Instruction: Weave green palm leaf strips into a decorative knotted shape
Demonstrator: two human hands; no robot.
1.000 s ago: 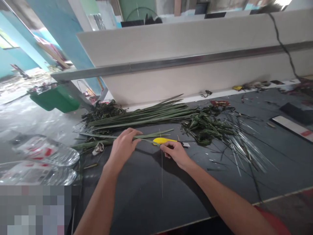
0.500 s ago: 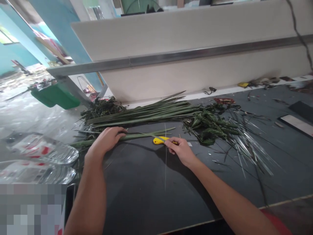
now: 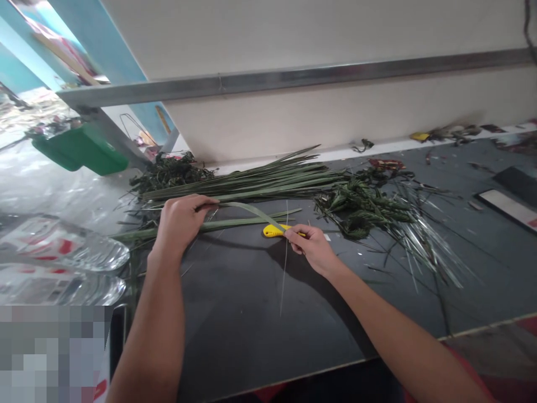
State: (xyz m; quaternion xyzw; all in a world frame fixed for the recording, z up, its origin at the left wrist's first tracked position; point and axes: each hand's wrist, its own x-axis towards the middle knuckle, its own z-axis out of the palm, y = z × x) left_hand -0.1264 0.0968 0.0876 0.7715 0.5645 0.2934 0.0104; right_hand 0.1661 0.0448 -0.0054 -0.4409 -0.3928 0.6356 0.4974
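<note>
- Currently, the right hand [image 3: 310, 246] has thumb and forefinger closed in a pinch on one end of a green leaf strip [image 3: 258, 211]; a thin pale strand [image 3: 284, 274] crosses at those fingertips.
- Leftward, the left hand [image 3: 178, 221] seems to pinch the same strip, which arches between both hands above the dark table [image 3: 235, 324].
- As for progress, the held length looks flat, with no fold or knot visible, so I judge it barely worked.
- Beneath and beside it lie a yellow cutter [image 3: 272, 230] and a few loose leaves [image 3: 235, 223].
- Behind, a bundle of long leaves [image 3: 251, 187] appears unworked, suggesting much remains.
- To the right, a heap of folded greenery [image 3: 364, 207] looks like finished pieces, though their number cannot be told; pale stiff stems [image 3: 423, 246] fan out from it.
- Hard to make out: the right hand covers the cutter's middle, the left hides whether the strip runs on past its grip, and a pixelated patch masks the lower left corner.
</note>
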